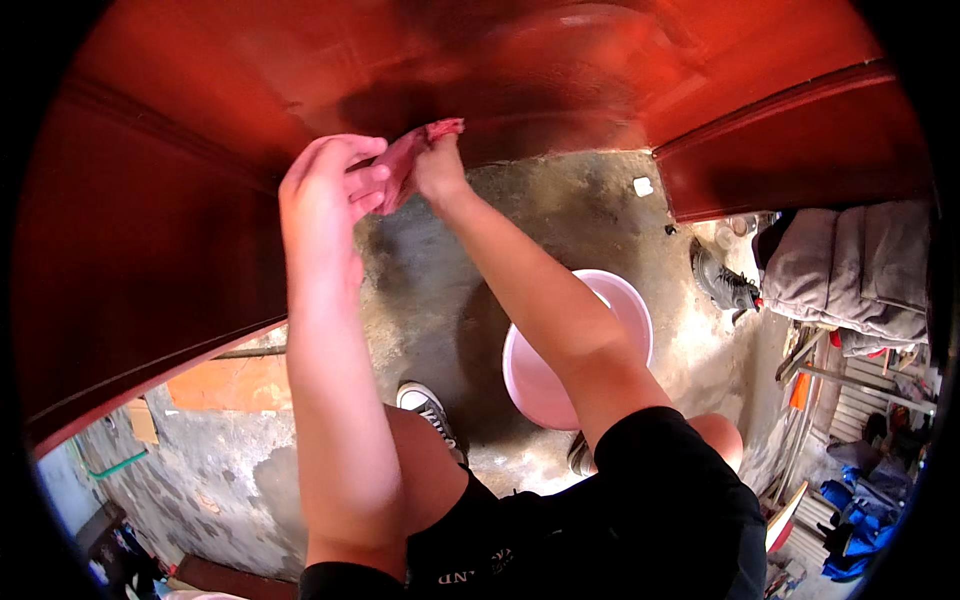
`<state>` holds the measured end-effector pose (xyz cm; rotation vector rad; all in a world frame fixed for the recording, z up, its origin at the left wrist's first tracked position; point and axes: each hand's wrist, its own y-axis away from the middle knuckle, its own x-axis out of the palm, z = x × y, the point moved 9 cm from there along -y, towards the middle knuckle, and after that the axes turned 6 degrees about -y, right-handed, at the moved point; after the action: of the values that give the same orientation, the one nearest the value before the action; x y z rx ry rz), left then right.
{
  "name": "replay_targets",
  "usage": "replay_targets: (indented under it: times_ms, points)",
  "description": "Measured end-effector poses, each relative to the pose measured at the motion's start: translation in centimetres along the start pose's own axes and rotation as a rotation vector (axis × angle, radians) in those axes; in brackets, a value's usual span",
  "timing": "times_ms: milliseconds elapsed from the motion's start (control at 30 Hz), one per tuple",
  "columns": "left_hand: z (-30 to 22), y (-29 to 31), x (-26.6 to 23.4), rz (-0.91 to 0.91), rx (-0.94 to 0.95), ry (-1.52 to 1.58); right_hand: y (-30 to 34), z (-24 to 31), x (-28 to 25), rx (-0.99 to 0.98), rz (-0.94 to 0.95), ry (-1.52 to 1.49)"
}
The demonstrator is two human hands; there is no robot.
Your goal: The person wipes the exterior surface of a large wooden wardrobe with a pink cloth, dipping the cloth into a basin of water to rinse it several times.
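My right hand (438, 170) is closed around a damp-looking pinkish-red cloth (402, 162), close to a large glossy red panel (520, 75). One bunched end of the cloth sticks out above that hand, while the rest hangs toward the left. Beside the cloth, my left hand (335, 185) is raised with its fingers bent and apart. Its fingertips overlap the cloth's left edge in the picture; whether they touch it I cannot tell. A pink basin (640, 310) stands on the floor, partly covered by my right forearm.
Red side panels (130, 230) flank the front one at left and right. A dark laced boot (718, 275) stands at the right, by a grey padded cloth (850, 265). A small white object (643, 186) lies on the concrete floor (440, 270). Clutter fills the lower right.
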<state>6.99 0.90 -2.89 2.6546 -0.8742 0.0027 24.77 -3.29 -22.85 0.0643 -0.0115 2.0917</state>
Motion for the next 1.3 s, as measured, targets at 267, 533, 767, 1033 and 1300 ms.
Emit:
replay_targets:
  times_ms: [267,533,767,1033,1300]
  points:
    - [-0.8,1.2,-4.5,-0.142,0.018,0.026,2.5,15.3,5.4,-0.027,0.119,-0.028]
    - [-1.4,2.5,-3.0,-0.112,0.049,-0.050,4.2,12.2,4.0,-0.162,-0.156,0.073]
    - [-1.7,2.7,-4.7,-0.147,0.036,-0.103,4.9,7.7,4.4,-0.096,-0.166,0.119]
    - [0.7,1.1,-2.9,-0.124,0.347,-0.778,10.6,10.1,-0.9,0.396,0.333,-0.633]
    - [3.7,4.2,8.4,0.569,0.050,-0.339,14.5,20.3,-9.5,0.172,0.440,-0.609]
